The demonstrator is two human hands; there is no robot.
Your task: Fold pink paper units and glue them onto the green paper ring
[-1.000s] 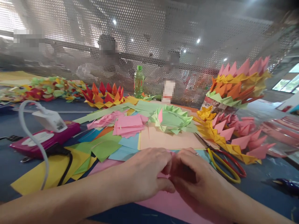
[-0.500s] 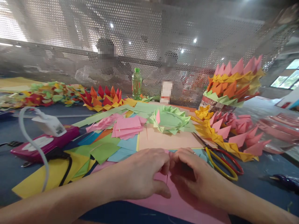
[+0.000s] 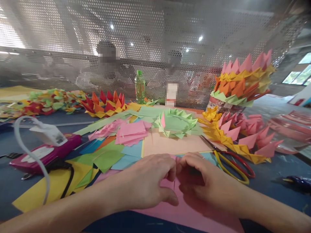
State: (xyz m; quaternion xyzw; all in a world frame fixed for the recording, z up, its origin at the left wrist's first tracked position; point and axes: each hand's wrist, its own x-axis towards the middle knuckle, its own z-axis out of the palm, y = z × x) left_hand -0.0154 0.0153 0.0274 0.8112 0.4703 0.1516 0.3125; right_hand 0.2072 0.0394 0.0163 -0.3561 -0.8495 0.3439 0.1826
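Observation:
A large pink paper sheet point(image 3: 194, 213) lies in front of me with a thin crease or slit running down between my hands. My left hand point(image 3: 153, 181) has its fingers curled at the sheet's far edge, its thumb resting apart, lower on the paper. Beside it my right hand point(image 3: 201, 178), with a ring, has bent fingers that meet the left fingertips at the same edge. Between the fingertips only a small bit of pink shows, so the exact grip is partly hidden. Beyond them sits a green folded-paper ring point(image 3: 178, 124) with one pink point.
Scissors point(image 3: 234, 168) lie right of my right hand, near folded pink-and-yellow points point(image 3: 235, 139). A tall layered paper piece point(image 3: 243, 82) stands behind. Pink paper slips point(image 3: 132, 131), a green bottle point(image 3: 139, 87) and a magenta power strip point(image 3: 46, 152) are about. A pen point(image 3: 297, 183) lies right.
The view has shifted slightly. My hands stay almost in place at the pink sheet's edge, fingertips still together; nothing else has visibly moved.

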